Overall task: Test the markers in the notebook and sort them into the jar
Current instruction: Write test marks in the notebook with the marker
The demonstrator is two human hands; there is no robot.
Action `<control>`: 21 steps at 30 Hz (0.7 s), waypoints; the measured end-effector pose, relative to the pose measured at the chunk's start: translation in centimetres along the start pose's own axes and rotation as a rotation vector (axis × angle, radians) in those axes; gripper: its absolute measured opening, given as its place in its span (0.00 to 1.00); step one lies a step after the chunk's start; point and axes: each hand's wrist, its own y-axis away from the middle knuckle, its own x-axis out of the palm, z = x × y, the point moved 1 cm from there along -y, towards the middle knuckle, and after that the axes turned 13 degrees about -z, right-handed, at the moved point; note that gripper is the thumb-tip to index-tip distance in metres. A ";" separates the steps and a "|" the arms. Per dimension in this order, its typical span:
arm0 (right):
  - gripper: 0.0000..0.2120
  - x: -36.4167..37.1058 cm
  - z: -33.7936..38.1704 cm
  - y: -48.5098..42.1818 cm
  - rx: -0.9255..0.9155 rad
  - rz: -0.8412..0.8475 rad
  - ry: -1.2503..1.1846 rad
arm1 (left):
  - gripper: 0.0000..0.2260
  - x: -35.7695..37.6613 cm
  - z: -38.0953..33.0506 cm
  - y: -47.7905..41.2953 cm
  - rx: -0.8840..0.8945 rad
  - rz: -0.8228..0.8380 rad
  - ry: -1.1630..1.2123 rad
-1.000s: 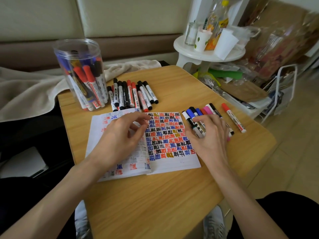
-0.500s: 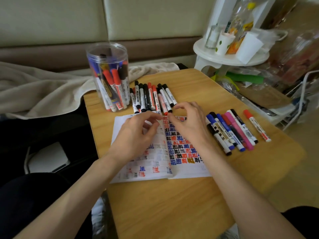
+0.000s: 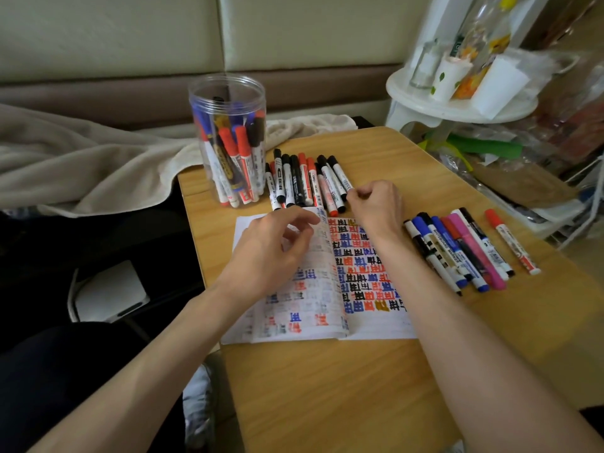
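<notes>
Where a cushioned bench meets the room's corner, a light wooden table with rounded corners (image 3: 327, 387) fills the centre of the view. A rumpled beige blanket (image 3: 81, 171) lies to the table's left. To the right, a white round side table (image 3: 457, 109) holds bottles and cups too blurred to identify.

An open white paper notebook (image 3: 376, 325) lies flat in the middle of the table. Its right page is packed with blocky test marks in red, blue and black, plus one ochre mark. Marks show faintly through the left page.

At the back left corner stands a clear plastic cylindrical jar (image 3: 209, 93) with no lid on it, holding upright markers with red, blue and black caps.

The left hand (image 3: 271, 253) rests on the left page with its fingers bent. Its forefinger reaches a curling leaf by the spine, but I cannot tell whether it grips the leaf. The right hand (image 3: 376, 204) is curled tight beyond the notebook's top edge.

A row of black- and red-capped white markers (image 3: 294, 181) lies between jar and notebook. The right hand pinches the near end of the rightmost black-capped marker (image 3: 340, 174).

A second row of blue, black, red and pink markers (image 3: 457, 253) lies right of the notebook, partly hidden by the right forearm. A lone red-capped marker (image 3: 511, 241) lies just beyond it.
</notes>
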 end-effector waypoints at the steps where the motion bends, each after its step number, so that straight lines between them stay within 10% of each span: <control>1: 0.09 -0.1 0.0 0.0 0.009 -0.005 0.015 | 0.09 0.0 -0.1 0.0 0.004 0.002 -0.001; 11: 0.07 -7.6 -0.1 2.6 0.022 -0.260 -0.452 | 0.10 1.7 -1.1 0.3 0.063 0.004 0.021; 21: 0.07 -15.1 -1.0 8.4 0.329 -0.035 -0.857 | 0.21 2.8 -3.1 0.7 0.249 -0.060 -0.077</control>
